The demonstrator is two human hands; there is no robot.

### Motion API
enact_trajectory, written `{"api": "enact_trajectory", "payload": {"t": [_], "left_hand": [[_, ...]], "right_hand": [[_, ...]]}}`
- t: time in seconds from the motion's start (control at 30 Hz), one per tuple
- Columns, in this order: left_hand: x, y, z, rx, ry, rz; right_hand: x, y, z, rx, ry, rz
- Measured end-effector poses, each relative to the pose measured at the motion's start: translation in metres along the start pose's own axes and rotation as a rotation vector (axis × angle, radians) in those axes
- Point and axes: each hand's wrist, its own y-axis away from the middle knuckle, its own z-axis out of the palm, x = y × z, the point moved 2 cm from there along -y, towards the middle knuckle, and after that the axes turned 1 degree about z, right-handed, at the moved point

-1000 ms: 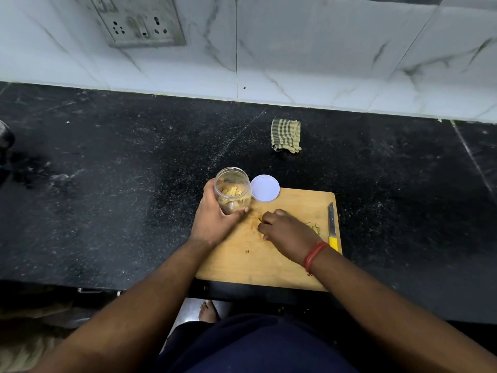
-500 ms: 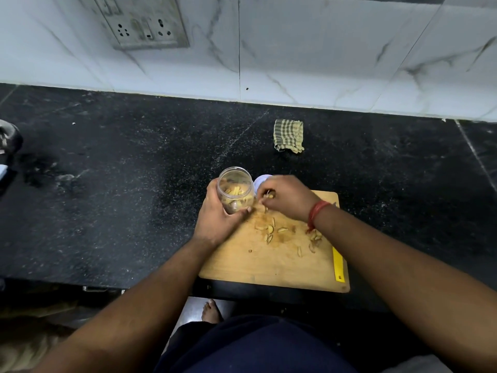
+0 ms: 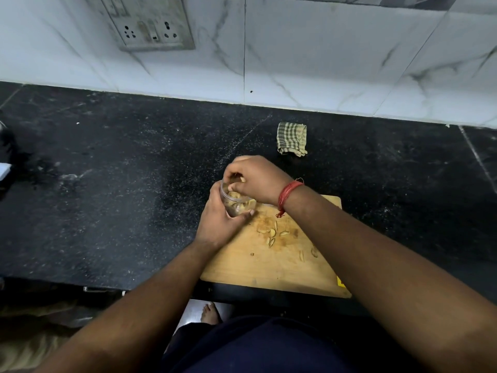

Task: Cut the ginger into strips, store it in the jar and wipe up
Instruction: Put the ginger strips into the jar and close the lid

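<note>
Reaching into the top of the clear jar (image 3: 236,203), the fingers (image 3: 233,187) of the right hand (image 3: 255,179) are curled and bunched over the opening; I cannot tell if they are pinching any ginger. A red thread (image 3: 289,193) is tied around that wrist. The left hand (image 3: 219,219) wraps around the side of the jar, with its thumb across the front, and holds it at the far left corner of the wooden cutting board (image 3: 269,267). Pale ginger pieces (image 3: 236,196) show through the jar's wall. More ginger strips (image 3: 273,234) lie loose in the middle of the board, near the jar, and a few more lie toward the right side beside the right arm. A small bit of yellow (image 3: 340,281) peeks out from under the right arm at the board's right edge. The board sits at the near edge of the black counter (image 3: 107,184). A folded checked cloth (image 3: 291,138) lies on the counter beyond the hands, apart from the board. Behind it is a white marble wall (image 3: 322,49) with a socket plate (image 3: 150,25).
</note>
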Motion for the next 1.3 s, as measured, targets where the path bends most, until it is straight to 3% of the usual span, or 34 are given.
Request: {"api": "enact_trajectory", "payload": {"t": [0.13,0.3,0.4,0.5,0.53,0.63,0.93,1.17,1.3], "left_hand": [[-0.003,-0.001,0.001,0.009,0.003,-0.005],[-0.008,-0.002,0.003,0.031,0.005,-0.012],[-0.01,-0.002,0.004,0.037,0.011,-0.015],[-0.01,-0.002,0.004,0.041,0.014,-0.003],[-0.01,-0.002,0.005,0.041,0.013,0.001],[-0.01,-0.003,0.005,0.045,0.012,0.006],[-0.009,-0.003,0.005,0.049,0.002,0.016],[-0.009,-0.003,0.005,0.051,-0.008,0.019],[-0.008,-0.003,0.004,0.052,-0.001,0.02]], "right_hand": [[0.005,0.009,-0.009,0.109,-0.101,0.042],[0.042,0.044,-0.004,0.362,-0.487,0.305],[0.067,0.077,0.029,0.275,-0.274,0.369],[0.074,0.105,0.067,-0.079,0.118,0.266],[0.073,0.109,0.076,-0.116,0.222,0.206],[0.068,0.114,0.091,-0.08,0.358,0.06],[0.067,0.118,0.102,0.137,0.309,-0.152],[0.078,0.12,0.091,0.028,0.242,-0.21],[0.077,0.118,0.094,0.05,0.295,-0.237]]}}
